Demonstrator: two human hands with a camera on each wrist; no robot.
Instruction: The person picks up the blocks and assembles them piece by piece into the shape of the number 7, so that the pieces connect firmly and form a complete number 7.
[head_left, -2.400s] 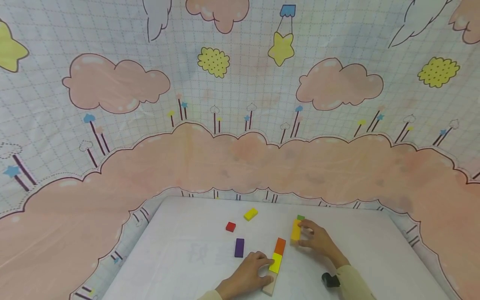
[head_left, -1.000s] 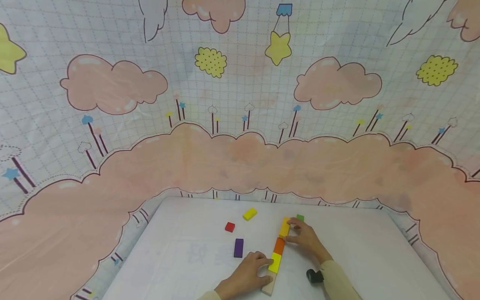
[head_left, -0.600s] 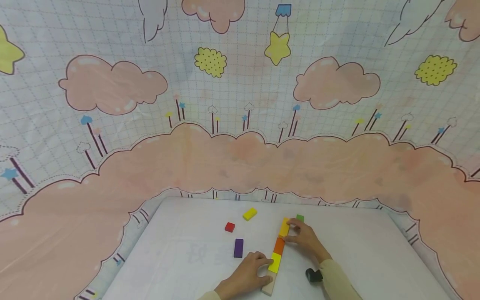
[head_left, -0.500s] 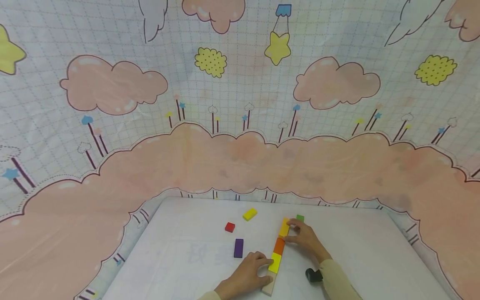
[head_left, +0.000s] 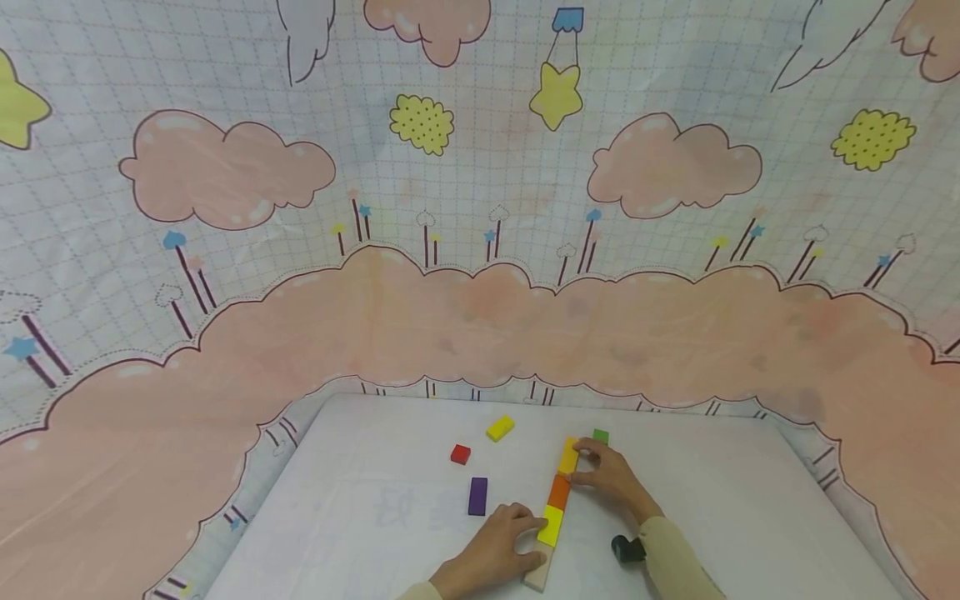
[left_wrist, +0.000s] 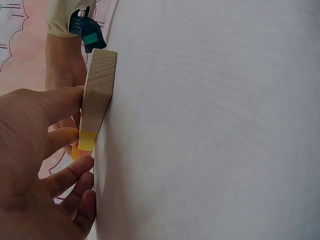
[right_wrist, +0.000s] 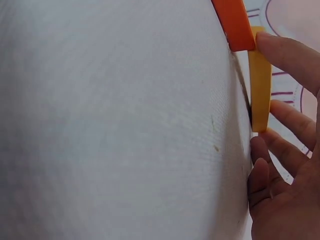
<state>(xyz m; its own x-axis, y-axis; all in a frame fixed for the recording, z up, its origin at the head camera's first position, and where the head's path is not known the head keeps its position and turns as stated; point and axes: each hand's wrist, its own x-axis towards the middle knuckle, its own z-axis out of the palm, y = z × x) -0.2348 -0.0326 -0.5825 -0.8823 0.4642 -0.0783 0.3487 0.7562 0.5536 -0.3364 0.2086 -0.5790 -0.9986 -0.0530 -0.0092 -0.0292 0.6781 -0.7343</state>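
A row of wooden blocks slants across the white table: a plain block point(head_left: 537, 570) nearest, then a yellow block point(head_left: 551, 526), an orange block point(head_left: 558, 492) and an amber block point(head_left: 568, 456) at the far end. My left hand point(head_left: 491, 546) steadies the near part, thumb against the plain block and index finger on the yellow one. At the far end my right hand point(head_left: 615, 482) grips the amber block between its thumb and fingers. In the right wrist view the amber block point(right_wrist: 260, 90) meets the end of the orange block point(right_wrist: 235, 25), slightly offset.
Left of the row lie a purple block point(head_left: 477, 497), a red block point(head_left: 461, 454) and another yellow block point(head_left: 500, 428). A green block point(head_left: 601, 436) sits just beyond my right hand. A dark device point(head_left: 627, 549) is at the right wrist. Patterned cloth point(head_left: 480, 325) rises behind the table point(head_left: 337, 500).
My right hand has brought the amber block leftward from beside the green block to the far end of the row. During the last second both hands have stayed nearly still.
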